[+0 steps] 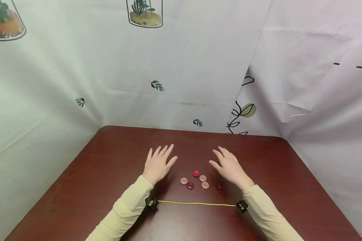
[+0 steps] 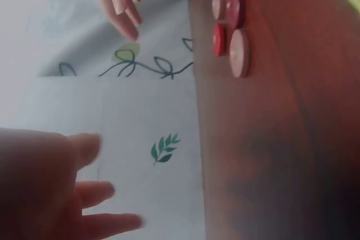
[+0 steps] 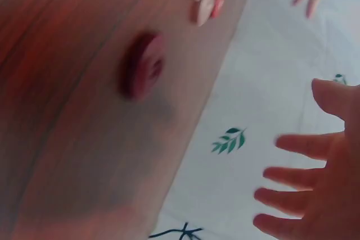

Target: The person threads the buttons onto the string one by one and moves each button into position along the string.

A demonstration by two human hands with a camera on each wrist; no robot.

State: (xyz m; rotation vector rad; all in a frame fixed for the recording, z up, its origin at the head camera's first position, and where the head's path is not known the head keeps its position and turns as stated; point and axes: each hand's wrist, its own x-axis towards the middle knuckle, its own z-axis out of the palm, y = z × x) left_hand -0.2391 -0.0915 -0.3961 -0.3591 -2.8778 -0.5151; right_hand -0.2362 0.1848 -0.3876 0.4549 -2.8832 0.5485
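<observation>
My left hand [image 1: 157,165] hovers over the table with its fingers spread, left of the buttons. On the right, my other hand [image 1: 231,168] is also raised, fingers extended, holding nothing. Between them lie a red button [image 1: 196,173], a pale pink button [image 1: 184,181] at the left, a dark red one [image 1: 190,185], and two pale pink ones [image 1: 202,178] [image 1: 205,185] close together. Another dark red button [image 1: 221,185] lies apart, below my right hand in the head view; the right wrist view shows that button [image 3: 147,67] large and blurred.
A yellow cord [image 1: 196,203] stretches across the near side of the brown table [image 1: 108,150], between black wrist devices [image 1: 151,203] on both sleeves. White patterned cloth [image 1: 199,67] hangs behind the table and at both sides.
</observation>
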